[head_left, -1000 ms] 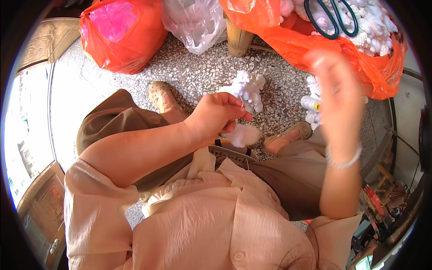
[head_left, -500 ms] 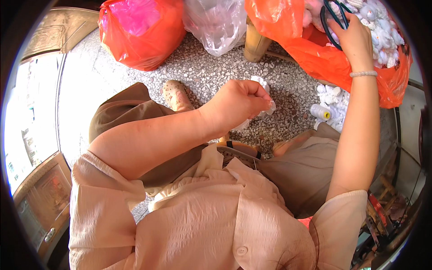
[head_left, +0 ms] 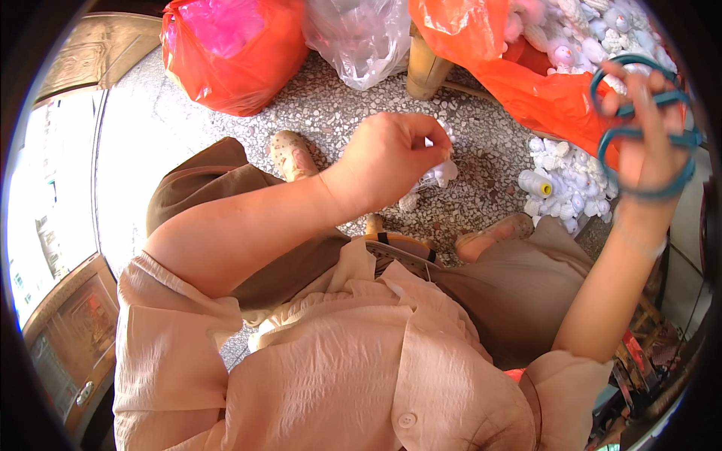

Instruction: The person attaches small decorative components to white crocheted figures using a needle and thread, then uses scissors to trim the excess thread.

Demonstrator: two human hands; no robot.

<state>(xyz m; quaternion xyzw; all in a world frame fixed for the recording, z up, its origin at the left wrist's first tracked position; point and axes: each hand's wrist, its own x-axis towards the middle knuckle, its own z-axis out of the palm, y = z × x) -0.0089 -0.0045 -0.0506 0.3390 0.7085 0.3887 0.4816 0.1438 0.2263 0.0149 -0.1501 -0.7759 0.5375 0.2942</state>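
Observation:
My left hand (head_left: 387,156) is closed in a pinch, held over the floor between my knees. Its fingertips grip a small white piece (head_left: 442,174) that looks knitted or crocheted, and the hand covers part of it. At the far right my right hand (head_left: 648,150) is raised, smeared by motion. Scissors with dark teal handles (head_left: 653,194) hang on its fingers, their loops around them. Behind that hand lies an open orange plastic bag (head_left: 519,94) filled with white knitted pieces (head_left: 613,34). A loose pile of similar white pieces (head_left: 577,180) sits on the floor below it.
A white thread spool (head_left: 532,183) with a yellow core lies against the pile. Another orange bag (head_left: 233,68) with pink contents and a clear plastic bag (head_left: 359,45) stand at the back. Beside them is a bamboo leg (head_left: 429,71). My feet (head_left: 293,154) rest on the speckled floor.
My right hand with the scissors has moved from over the orange bag to the right and nearer to me. My left hand has shifted slightly up, still pinching the white piece.

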